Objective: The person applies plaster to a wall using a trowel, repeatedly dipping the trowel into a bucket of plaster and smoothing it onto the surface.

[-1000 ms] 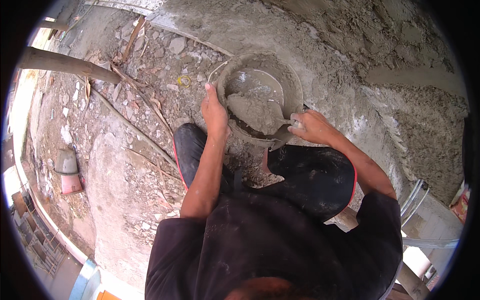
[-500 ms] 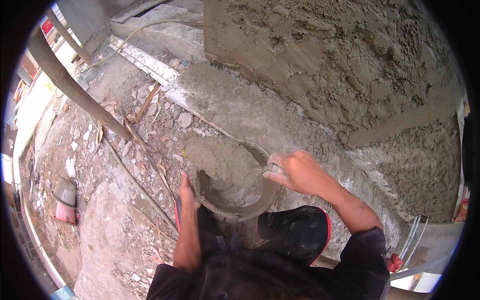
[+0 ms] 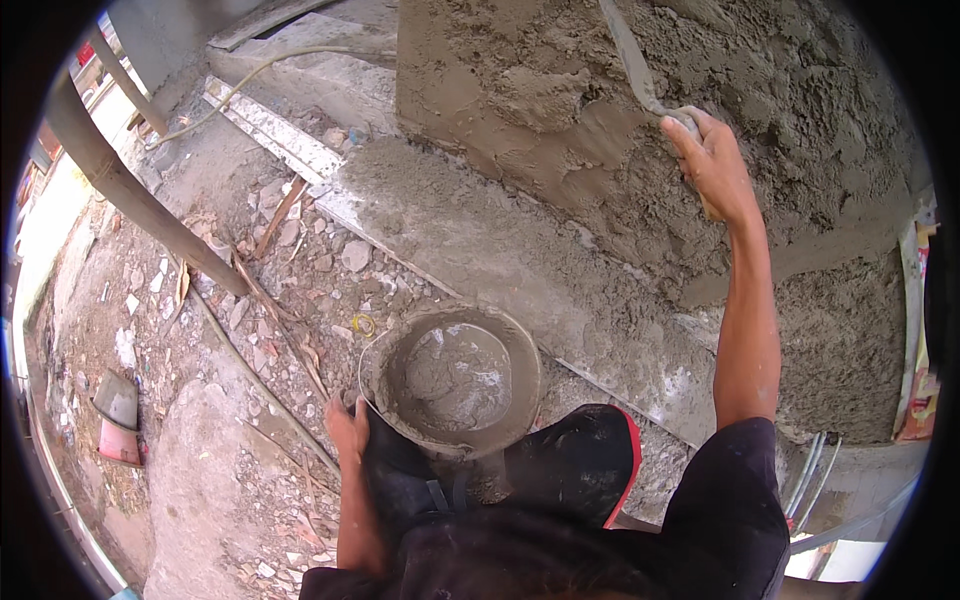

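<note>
Left hand (image 3: 345, 428), partly hidden behind a knee, grips the mortar-smeared bucket (image 3: 452, 380); right hand (image 3: 712, 165) clasps a trowel (image 3: 632, 55), blade cut off, against the rough wall (image 3: 800, 120).

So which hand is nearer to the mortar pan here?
Left. The left hand sits at the rim of the mortar pan, on its left side. The right hand is raised far up at the plastered wall, gripping a trowel.

head view | worn high, looking steeply down over own knees | fisheye, edges bent | close to bucket (image 3: 455, 380) at 6 o'clock | plastered wall (image 3: 700, 130) at 1 o'clock | rubble ground (image 3: 200, 400) at 9 o'clock
</note>
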Tool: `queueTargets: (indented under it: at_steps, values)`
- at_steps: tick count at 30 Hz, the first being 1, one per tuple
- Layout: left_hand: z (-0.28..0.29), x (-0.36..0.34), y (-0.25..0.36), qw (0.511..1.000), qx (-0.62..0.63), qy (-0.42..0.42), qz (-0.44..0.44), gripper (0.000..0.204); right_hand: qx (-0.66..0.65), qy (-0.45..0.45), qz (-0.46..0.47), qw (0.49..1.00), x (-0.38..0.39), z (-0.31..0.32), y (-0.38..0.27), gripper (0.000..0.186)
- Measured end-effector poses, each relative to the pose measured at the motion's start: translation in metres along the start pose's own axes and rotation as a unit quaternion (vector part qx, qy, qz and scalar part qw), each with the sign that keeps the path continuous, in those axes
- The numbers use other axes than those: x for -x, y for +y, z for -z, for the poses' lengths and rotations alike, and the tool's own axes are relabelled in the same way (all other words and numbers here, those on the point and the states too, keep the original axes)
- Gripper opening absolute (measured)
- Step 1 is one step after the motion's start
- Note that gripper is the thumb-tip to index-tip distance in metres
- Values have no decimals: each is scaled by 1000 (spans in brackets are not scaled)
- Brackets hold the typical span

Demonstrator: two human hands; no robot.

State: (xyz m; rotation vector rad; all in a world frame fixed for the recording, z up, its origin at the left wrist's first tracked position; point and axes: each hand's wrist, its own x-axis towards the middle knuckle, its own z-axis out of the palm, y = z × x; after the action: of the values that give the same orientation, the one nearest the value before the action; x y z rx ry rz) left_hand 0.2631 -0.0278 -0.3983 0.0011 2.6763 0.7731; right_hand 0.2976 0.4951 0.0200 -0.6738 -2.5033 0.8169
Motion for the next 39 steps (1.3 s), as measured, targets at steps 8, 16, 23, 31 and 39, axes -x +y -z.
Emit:
queueTargets:
  at_steps: [8, 16, 23, 31, 39]
  values:
    - [-35, 7, 18, 986, -164, -33, -12, 66, 309, -103, 9, 946, 39, -121, 83, 36]
    - [-39, 6, -5, 982, -180, 4, -51, 61, 293, 11, 4, 956, -24, -124, 81, 39]
    - [-47, 5, -13, 977, -203, 24, -63, 63, 209, 2, 3, 978, -31, -10, 73, 37]
    - [-26, 10, 21, 987, -154, -32, -19, 64, 128, 47, -37, 990, 4, 93, 38, 34]
    - [-22, 11, 15, 988, -151, -23, -34, 61, 389, -63, 78, 916, 19, -84, 16, 31]
